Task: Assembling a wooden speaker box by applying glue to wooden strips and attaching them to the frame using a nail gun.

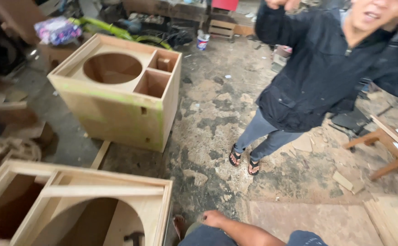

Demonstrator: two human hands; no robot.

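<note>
Viewing: I look down over a workshop floor, stained and littered with wood scraps.
Right hand: my right hand lies on my knee at the bottom edge of the view, with the forearm running in from the lower right.
Grip: it holds nothing. The fingers seem to curl loosely over the knee, but I cannot tell whether they are spread or pressed together.
Left hand: out of view.
Near box: the thing nearest my hand is a plywood box just to its left, in the floor's lower left corner. It lies open side up, showing a round cutout and an inner frame.
Hammer: a dark hammer-like head shows inside the near box at the bottom edge.
Foot: a bare foot sits between the near box and my knee.
Far box: a second box stands well apart, toward the upper left, with a round hole and two small square compartments in its top face.
Other person: someone in a dark jacket stands at the upper right with arms raised, in sandals.
Stool: a wooden stool stands at the right edge.
Cup: a blue and white cup stands on the floor near the top edge.
</note>
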